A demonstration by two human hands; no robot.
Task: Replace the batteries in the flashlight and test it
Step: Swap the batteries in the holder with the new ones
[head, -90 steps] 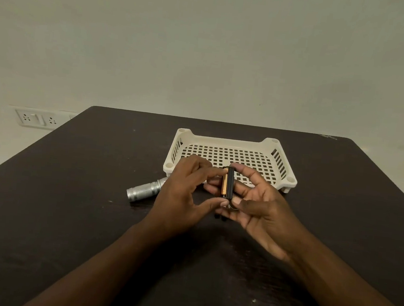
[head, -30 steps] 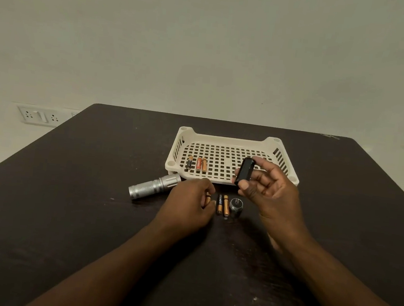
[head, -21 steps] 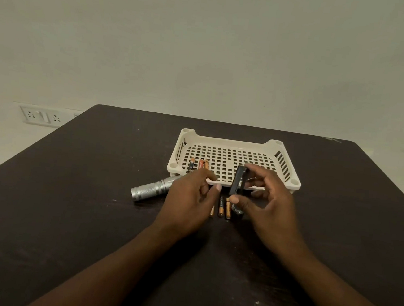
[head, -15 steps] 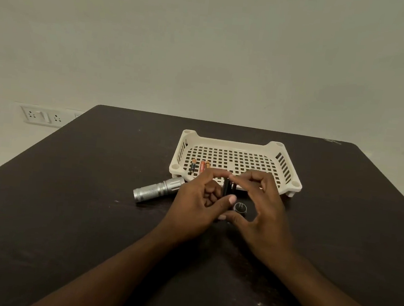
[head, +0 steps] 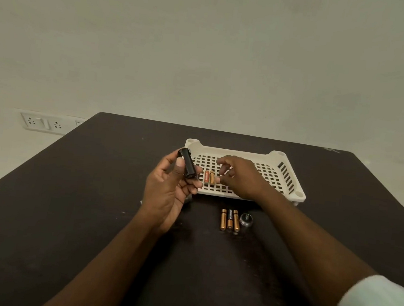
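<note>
Centre of the frame: the left hand (head: 167,194) grips the black battery holder (head: 187,163), tilted, thumb curled against its side. The right hand (head: 240,177) reaches into the white perforated tray (head: 289,183), fingers loosely curled — one fingertip just beside two batteries in the tray (head: 209,177); contact cannot be confirmed. Lower down on the dark table (head: 68,201), three batteries (head: 230,219) lie side by side, the round tail cap (head: 246,219) just to their right.
</note>
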